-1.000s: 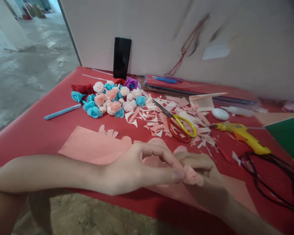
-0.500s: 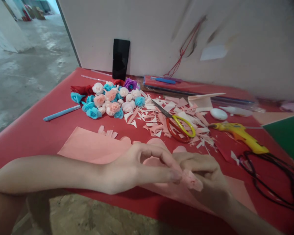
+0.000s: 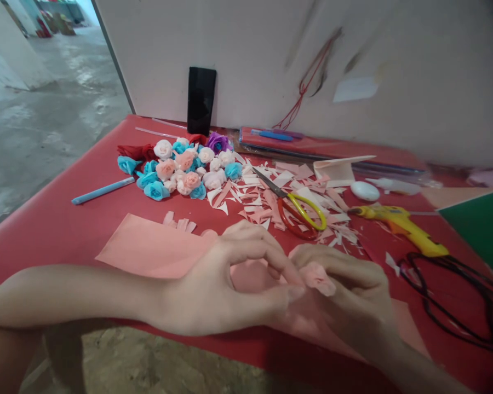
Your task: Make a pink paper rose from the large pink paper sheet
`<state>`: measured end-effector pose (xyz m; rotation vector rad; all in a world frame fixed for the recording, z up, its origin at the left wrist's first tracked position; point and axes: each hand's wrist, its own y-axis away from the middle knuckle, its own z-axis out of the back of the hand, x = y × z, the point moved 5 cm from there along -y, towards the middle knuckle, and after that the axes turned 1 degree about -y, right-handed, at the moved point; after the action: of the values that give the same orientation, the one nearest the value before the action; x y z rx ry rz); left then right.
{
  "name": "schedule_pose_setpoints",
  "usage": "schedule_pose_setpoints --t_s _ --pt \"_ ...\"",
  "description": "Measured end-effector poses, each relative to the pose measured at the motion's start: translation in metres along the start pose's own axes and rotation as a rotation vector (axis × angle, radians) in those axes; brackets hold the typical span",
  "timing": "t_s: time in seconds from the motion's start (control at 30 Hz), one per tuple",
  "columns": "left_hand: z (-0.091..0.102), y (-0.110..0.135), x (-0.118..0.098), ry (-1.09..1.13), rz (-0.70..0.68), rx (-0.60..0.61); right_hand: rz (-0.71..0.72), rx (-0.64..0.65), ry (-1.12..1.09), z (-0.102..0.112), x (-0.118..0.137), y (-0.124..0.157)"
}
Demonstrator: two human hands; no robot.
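Observation:
Both my hands meet over the near edge of the red table (image 3: 57, 224). My left hand (image 3: 225, 284) pinches a small pink paper rose (image 3: 317, 278) between thumb and forefinger. My right hand (image 3: 353, 295) is curled round the same rose from the right, fingers closed on it. Under the hands lies a sheet of pink paper (image 3: 148, 246) with a scalloped cut edge.
A heap of pink, white, blue and purple paper roses (image 3: 184, 167) lies at the back left, paper scraps (image 3: 267, 202) and scissors (image 3: 299, 210) in the middle, a yellow glue gun (image 3: 402, 227) with black cord at right. A blue pen (image 3: 102, 190), a black phone (image 3: 201, 101) against the wall.
Both hands have lifted slightly and turned the pink rose, which now sits higher between the fingers. Nothing else on the table moved.

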<state>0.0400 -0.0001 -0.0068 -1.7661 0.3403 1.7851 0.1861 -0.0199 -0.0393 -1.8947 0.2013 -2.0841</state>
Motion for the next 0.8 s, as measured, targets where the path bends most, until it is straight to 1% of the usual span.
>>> schedule_pose_setpoints --t_s 0.1,0.3,0.6,0.8 --pt "-0.0008 -0.0003 0.0035 0.007 0.058 -0.003 0.039 -0.021 0.015 0.0005 0.0035 -0.0004" --pt "-0.0018 0.001 0.0069 0.068 0.141 0.009 0.101 -0.011 0.051 -0.0019 0.0081 -0.0029" --pt "-0.0026 0.0008 0.0065 0.078 0.152 0.006 0.126 0.0 0.089 -0.0028 0.0091 -0.0009" --pt "-0.0028 -0.0005 0.0091 0.077 0.193 0.019 0.124 0.002 0.096 -0.0016 0.009 -0.0001"
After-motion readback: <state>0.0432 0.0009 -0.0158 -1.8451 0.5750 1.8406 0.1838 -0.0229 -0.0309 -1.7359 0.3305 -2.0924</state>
